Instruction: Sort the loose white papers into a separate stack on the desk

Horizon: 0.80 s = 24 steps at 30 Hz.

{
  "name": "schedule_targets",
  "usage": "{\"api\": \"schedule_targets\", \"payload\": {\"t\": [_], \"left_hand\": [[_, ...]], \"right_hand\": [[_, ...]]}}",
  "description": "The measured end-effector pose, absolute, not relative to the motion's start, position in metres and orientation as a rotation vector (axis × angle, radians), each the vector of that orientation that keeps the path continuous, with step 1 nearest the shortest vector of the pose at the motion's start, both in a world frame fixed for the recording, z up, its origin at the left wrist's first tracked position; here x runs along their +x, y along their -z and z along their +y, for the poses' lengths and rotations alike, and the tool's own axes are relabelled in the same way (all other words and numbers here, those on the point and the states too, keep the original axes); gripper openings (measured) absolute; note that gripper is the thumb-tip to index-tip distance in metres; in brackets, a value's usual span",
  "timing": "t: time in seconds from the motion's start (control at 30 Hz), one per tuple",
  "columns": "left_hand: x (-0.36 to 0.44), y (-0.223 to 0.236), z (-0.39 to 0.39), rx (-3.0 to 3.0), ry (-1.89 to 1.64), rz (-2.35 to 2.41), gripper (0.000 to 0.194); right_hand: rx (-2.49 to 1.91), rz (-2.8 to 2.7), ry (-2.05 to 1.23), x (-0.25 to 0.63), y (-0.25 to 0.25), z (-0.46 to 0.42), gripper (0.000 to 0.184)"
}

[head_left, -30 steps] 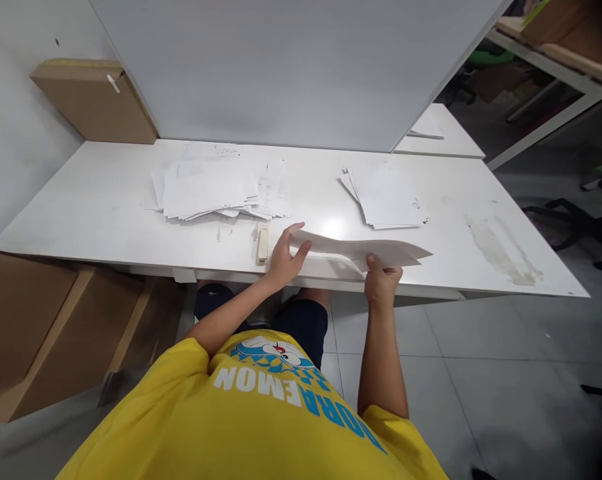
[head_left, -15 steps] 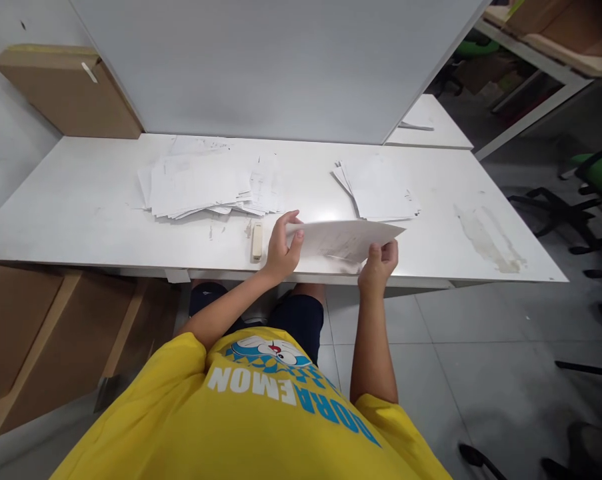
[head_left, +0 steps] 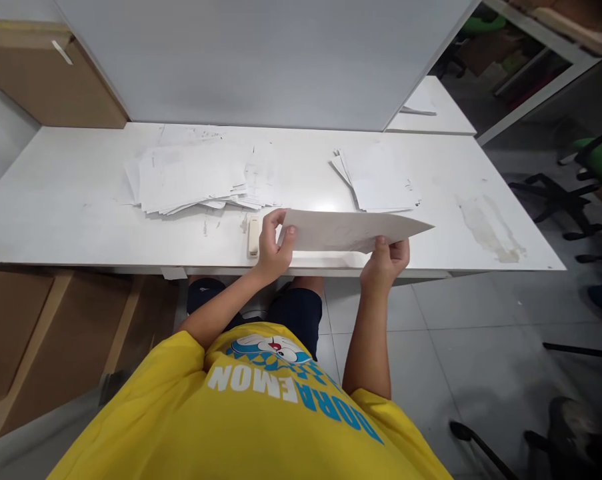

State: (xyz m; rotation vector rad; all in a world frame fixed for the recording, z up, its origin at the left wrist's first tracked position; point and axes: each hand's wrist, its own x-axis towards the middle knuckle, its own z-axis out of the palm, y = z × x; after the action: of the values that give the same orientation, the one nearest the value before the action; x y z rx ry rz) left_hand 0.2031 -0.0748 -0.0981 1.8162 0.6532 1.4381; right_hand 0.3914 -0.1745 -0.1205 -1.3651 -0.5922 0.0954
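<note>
Both my hands hold white paper (head_left: 335, 230) upright and tilted just above the front edge of the desk. Faint marks show on its near face; whether it is one sheet or a few, I cannot tell. My left hand (head_left: 275, 248) pinches its left end, thumb in front and fingers behind. At the lower right, my right hand (head_left: 383, 261) grips it with the thumb on the near face. Left of my left hand, a cream-coloured stapler (head_left: 253, 237) lies on the desk, apart from the fingers.
A spread pile of papers (head_left: 191, 177) lies on the left of the white desk (head_left: 81, 220). A smaller stack (head_left: 383, 183) is behind the held paper. A grey panel (head_left: 271, 60) rises at the back, with a cardboard box (head_left: 55, 80) at left. Office chairs (head_left: 551, 193) stand at right.
The held paper, bowed with its edges apart a second ago, now stands flatter with its edges together. My right hand has shifted its grip along it. The view has tilted slightly.
</note>
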Motion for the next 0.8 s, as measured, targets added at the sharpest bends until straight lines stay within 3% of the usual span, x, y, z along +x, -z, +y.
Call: {"api": "schedule_targets", "payload": {"t": [0.43, 0.7, 0.8], "left_hand": [[0.204, 0.105, -0.080, 1.713, -1.446, 0.661, 0.044], [0.192, 0.097, -0.090, 1.609, -1.304, 0.730, 0.040], [0.164, 0.082, -0.105, 1.505, -1.074, 0.758, 0.055]], "right_hand": [[-1.305, -0.652, -0.100, 0.402, 0.118, -0.171, 0.032], [-1.372, -0.642, -0.269, 0.398, 0.116, -0.198, 0.031], [-1.530, -0.710, -0.573, 0.399, 0.102, -0.229, 0.031]]}}
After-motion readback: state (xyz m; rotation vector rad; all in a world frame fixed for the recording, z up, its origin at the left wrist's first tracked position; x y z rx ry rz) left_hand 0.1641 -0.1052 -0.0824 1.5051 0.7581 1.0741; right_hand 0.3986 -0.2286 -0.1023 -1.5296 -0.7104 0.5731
